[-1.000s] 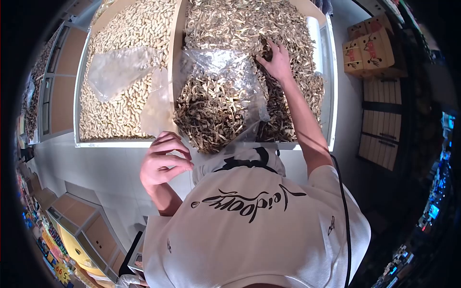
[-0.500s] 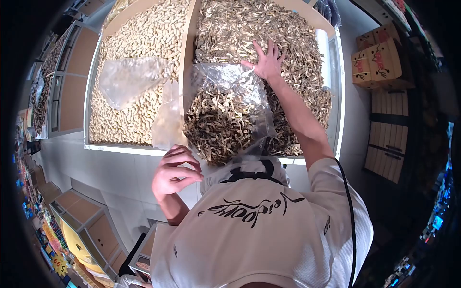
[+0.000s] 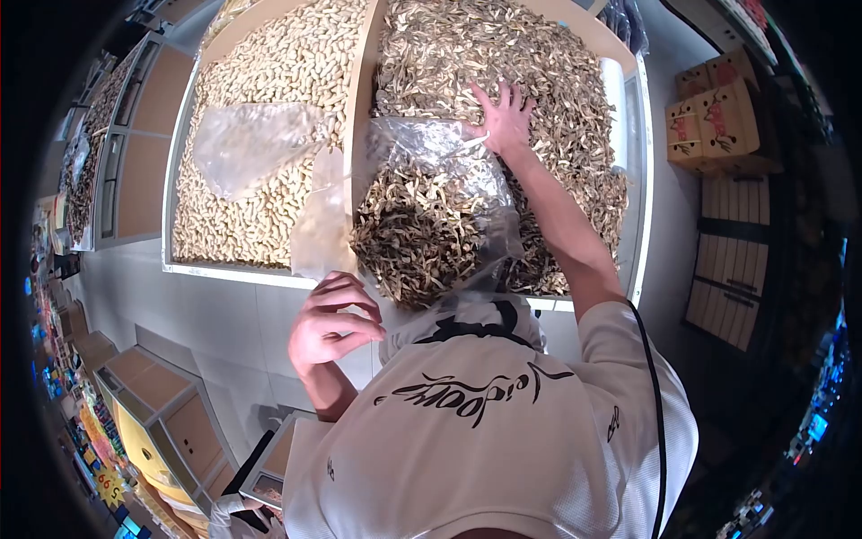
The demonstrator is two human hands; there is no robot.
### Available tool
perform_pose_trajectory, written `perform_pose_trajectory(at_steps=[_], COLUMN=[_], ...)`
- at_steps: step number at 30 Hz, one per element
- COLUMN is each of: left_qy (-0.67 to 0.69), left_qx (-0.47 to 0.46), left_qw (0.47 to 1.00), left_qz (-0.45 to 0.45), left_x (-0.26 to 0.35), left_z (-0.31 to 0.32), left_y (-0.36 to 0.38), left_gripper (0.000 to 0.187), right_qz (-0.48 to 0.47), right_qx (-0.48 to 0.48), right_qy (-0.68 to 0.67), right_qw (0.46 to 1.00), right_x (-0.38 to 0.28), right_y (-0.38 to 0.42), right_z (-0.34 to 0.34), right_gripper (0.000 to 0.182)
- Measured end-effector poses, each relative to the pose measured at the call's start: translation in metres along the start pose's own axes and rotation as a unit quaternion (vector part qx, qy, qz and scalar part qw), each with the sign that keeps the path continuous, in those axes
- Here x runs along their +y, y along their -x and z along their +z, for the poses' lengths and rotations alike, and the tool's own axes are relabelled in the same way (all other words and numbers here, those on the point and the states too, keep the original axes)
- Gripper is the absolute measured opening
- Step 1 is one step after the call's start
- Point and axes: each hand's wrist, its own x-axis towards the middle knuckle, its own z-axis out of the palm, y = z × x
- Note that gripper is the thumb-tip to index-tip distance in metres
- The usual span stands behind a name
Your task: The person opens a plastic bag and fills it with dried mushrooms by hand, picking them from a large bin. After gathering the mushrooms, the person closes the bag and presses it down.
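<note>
My right hand (image 3: 505, 124) rests with fingers spread on a bed of dried brown and cream slivers (image 3: 467, 54). Its thumb lies at the edge of a clear plastic bag (image 3: 415, 133), which holds a heap of the same slivers (image 3: 417, 229) close to my body. Half curled, my left hand (image 3: 337, 322) hovers just outside the bin's front edge, thumb apart from the fingers, with nothing visible in it. Above its fingers hangs a strip of clear plastic (image 3: 319, 229).
A wooden divider (image 3: 360, 85) parts the slivers from peanuts in shells (image 3: 238, 211), where another clear plastic bag (image 3: 256, 148) lies. Along the right wall lies a white roll (image 3: 614, 112). Printed cardboard boxes (image 3: 714, 121) are stacked at right; other display cases (image 3: 148, 139) stand at left.
The view has shifted slightly, so the bin appears a little further right and lower. My right hand stays spread on the slivers, and my left hand keeps its half-curled shape.
</note>
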Motion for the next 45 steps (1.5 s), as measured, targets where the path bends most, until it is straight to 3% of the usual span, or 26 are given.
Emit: perform_pose_trajectory(at_steps=[3, 7, 11, 20, 24, 29, 33, 38, 39, 40, 41, 43, 45], left_qy=[0.001, -0.003, -0.007, -0.005, -0.001, 0.003, 0.011, 0.014, 0.015, 0.015, 0.015, 0.016, 0.015], left_qx=[0.004, 0.006, 0.011, 0.019, 0.019, 0.011, 0.011, 0.01, 0.012, 0.013, 0.014, 0.016, 0.016], left_qw=[1.0, 1.0, 1.0, 1.0, 1.0, 1.0, 0.999, 0.999, 0.999, 0.999, 0.999, 0.999, 0.999], left_qz=[0.0, 0.0, 0.004, 0.007, 0.015, 0.024, 0.038, 0.048, 0.046, 0.046, 0.045, 0.046, 0.046], left_x=[0.002, 0.003, 0.005, 0.008, 0.006, 0.003, 0.003, 0.002, 0.003, 0.003, 0.004, 0.004, 0.004], left_z=[0.001, 0.0, 0.0, 0.001, 0.001, 0.002, 0.001, 0.0, 0.0, 0.0, 0.0, -0.001, -0.002], left_y=[0.002, 0.003, 0.006, 0.009, 0.01, 0.008, 0.005, 0.007, 0.008, 0.008, 0.008, 0.008, 0.009], left_gripper=[0.017, 0.018, 0.018, 0.017, 0.017, 0.016, 0.014, 0.014, 0.015, 0.015, 0.015, 0.016, 0.016], right_qz=[-0.004, -0.003, -0.028, 0.017, 0.038, 0.082, 0.02, -0.094, -0.089, -0.112, -0.06, -0.081, -0.089], right_qx=[0.028, 0.002, 0.029, -0.005, 0.068, 0.081, 0.179, 0.216, 0.167, 0.182, 0.078, 0.003, -0.023], right_qy=[0.002, 0.014, 0.001, -0.061, -0.134, -0.151, -0.164, -0.255, -0.258, -0.268, -0.305, -0.238, -0.319], right_qw=[1.0, 1.0, 0.999, 0.998, 0.988, 0.982, 0.97, 0.938, 0.947, 0.939, 0.947, 0.968, 0.943], right_x=[0.008, 0.015, 0.024, 0.038, 0.053, 0.072, 0.064, -0.008, -0.027, -0.043, -0.064, -0.096, -0.117], right_y=[-0.001, -0.005, -0.006, -0.009, -0.001, 0.007, 0.022, 0.071, 0.087, 0.097, 0.114, 0.138, 0.159], right_z=[0.004, 0.001, 0.004, -0.013, -0.029, -0.058, -0.083, -0.126, -0.135, -0.129, -0.136, -0.126, -0.097], right_gripper=[0.076, 0.07, 0.066, 0.062, 0.061, 0.059, 0.058, 0.054, 0.054, 0.053, 0.055, 0.061, 0.058])
